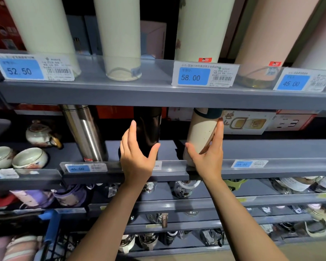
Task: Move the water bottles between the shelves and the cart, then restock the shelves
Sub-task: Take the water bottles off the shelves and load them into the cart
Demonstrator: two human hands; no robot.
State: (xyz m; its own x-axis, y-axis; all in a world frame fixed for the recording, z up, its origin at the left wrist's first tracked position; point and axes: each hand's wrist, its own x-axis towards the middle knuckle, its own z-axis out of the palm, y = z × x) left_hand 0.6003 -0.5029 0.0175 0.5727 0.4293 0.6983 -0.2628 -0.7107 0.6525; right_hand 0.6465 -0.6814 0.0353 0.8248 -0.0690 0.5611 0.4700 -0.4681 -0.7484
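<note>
At the shelf's front edge (120,175), the left hand (135,155) cups the black bottle (149,129) and the right hand (208,157) the cream bottle (200,132), fingers spread. Loose grips could tip either against the steel flask (87,134) behind.

We face grey metal shelving (158,95) in dim store light, its rails carrying blue price tags (193,76). Ceramic bowls (29,158) and a teapot (39,133) sit at left, boxes (243,122) behind.
</note>
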